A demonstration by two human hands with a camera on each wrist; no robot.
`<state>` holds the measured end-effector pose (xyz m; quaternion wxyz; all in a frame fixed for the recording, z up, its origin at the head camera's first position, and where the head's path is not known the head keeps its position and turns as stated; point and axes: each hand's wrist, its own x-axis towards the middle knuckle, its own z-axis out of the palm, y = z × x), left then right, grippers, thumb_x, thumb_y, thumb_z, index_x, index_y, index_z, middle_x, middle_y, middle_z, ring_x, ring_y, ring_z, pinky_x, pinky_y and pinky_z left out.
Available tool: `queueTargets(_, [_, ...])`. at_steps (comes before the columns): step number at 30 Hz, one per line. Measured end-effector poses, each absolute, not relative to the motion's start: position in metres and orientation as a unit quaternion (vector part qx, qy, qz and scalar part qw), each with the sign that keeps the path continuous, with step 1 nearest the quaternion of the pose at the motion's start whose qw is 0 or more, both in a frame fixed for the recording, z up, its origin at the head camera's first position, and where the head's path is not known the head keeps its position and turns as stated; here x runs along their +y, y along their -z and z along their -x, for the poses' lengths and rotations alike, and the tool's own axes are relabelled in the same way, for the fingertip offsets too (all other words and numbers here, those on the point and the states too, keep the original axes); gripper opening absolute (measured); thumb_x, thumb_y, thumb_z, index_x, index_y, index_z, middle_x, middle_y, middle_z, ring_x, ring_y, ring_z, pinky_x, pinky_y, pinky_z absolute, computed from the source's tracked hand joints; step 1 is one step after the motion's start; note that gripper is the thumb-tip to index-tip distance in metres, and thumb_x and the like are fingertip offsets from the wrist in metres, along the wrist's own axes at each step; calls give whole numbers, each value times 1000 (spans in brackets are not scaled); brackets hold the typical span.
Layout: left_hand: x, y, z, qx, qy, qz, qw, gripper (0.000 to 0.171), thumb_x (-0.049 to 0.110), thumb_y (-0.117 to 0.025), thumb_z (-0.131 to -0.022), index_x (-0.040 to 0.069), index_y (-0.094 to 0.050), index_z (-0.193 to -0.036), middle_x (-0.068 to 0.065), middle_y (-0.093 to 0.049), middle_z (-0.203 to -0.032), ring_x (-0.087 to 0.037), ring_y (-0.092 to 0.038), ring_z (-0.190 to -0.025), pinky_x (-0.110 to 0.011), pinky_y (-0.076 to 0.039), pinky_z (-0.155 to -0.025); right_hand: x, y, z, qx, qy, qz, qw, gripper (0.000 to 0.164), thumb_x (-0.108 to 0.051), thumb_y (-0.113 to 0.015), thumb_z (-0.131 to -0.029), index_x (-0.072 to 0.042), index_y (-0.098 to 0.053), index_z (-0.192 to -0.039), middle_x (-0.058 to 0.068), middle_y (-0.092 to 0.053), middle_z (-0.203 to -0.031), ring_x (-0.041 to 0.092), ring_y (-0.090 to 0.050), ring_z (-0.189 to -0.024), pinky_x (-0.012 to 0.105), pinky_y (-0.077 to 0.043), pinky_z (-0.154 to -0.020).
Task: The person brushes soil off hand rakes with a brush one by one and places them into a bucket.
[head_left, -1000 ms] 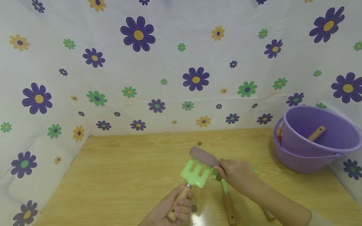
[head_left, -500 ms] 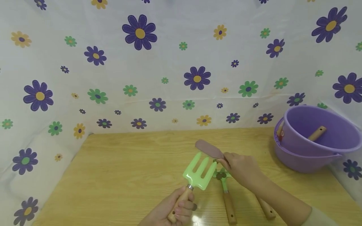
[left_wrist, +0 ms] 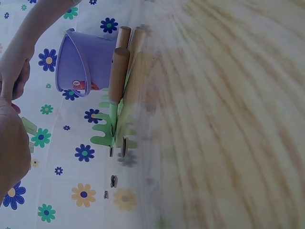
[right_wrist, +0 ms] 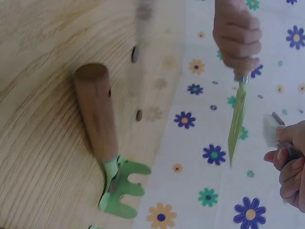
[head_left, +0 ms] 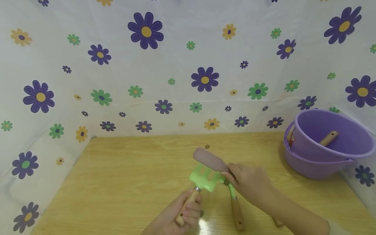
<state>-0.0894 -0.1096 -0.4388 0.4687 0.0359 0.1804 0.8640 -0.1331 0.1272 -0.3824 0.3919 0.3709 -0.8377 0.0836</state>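
Note:
My left hand (head_left: 189,210) grips the wooden handle of a light green garden hand fork (head_left: 202,180), its prongs pointing up and away. In my right hand (head_left: 251,184) is a brush (head_left: 209,159) with a flat mauve-grey back; pale bristles show under it in the right wrist view. The brush lies across the prong tips in the head view, hiding their ends. Below my right hand, a green rake-like tool (right_wrist: 126,191) with a brown wooden handle (head_left: 238,213) lies on the table. A second wooden handle (head_left: 277,223) is mostly hidden under the right forearm.
A purple bucket (head_left: 311,166) stands at the table's back right, with a wooden handle (head_left: 329,138) sticking up inside. Small dark flat pieces are scattered on the wooden table (head_left: 123,176), one dark piece (head_left: 207,147) near the back. A flower-print cloth (head_left: 176,65) hangs around.
The brush moved up and right off the prongs, then back down and left over them. The fork tilted a little in my left hand, which stays about where it was.

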Motion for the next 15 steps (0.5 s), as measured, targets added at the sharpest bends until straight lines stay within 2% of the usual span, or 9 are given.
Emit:
queueTargets(6, [-110,436,91,182,-867,-49,462,38,34,-25,-105,14,-55,-91,12,-52,-66,6,-45,-54,-1,-31,-49,118,379,116,-830,-100,-400,376,56,-39,-26,-104,-3,-61,-77,-2,-58,-55,3,-49,-39,4,-26,-34])
queueTargets(12, [-111,434,91,172,-867,-67,464,39,34,-23,-105,14,-55,-93,12,-53,-68,6,-46,-55,-1,-32,-51,114,386,110,-831,-92,-408,366,54,-40,-27,-104,-9,-58,-72,-6,-52,-53,-2,-38,-39,4,-22,-33])
queueTargets(15, [-112,433,92,173,-865,-74,464,39,34,-24,-105,14,-55,-93,12,-53,-68,6,-46,-55,-1,-31,-50,113,391,109,-841,-88,-406,348,54,-41,-27,-103,-9,-59,-72,-6,-54,-54,-2,-39,-40,4,-23,-33])
